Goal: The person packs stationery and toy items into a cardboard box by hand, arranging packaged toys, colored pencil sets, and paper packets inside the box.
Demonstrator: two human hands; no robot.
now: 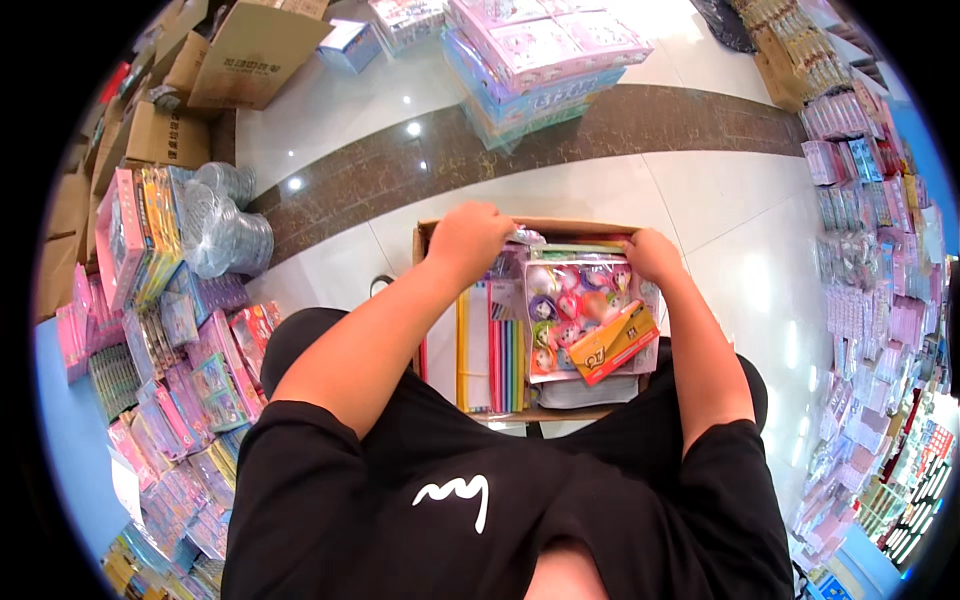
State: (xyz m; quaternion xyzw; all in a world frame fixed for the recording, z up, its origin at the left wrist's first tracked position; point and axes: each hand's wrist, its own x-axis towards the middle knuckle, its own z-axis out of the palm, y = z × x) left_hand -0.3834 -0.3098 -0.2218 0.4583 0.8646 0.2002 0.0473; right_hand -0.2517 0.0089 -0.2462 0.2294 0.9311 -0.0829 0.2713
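An open cardboard box (525, 415) stands on the floor between my knees. My left hand (472, 234) is over its far left part, fingers curled at a small shiny plastic packet (527, 236). My right hand (655, 255) is at the far right corner, by a clear-fronted pack of small colourful round toys (559, 307); its fingertips are partly hidden. An orange and yellow packet (613, 343) lies slanted on that pack. Left of it are upright coloured folders or booklets (508, 367) and a white flat item (441, 337). A grey-white stack (589, 393) shows beneath the pack.
Pink and blue boxed goods (540, 67) are stacked on the tiled floor ahead. Clear plastic tubs (225, 225) and packaged stationery (217, 367) crowd the left side, with cardboard cartons (255, 56) behind. Long rows of packaged goods (862, 300) line the right.
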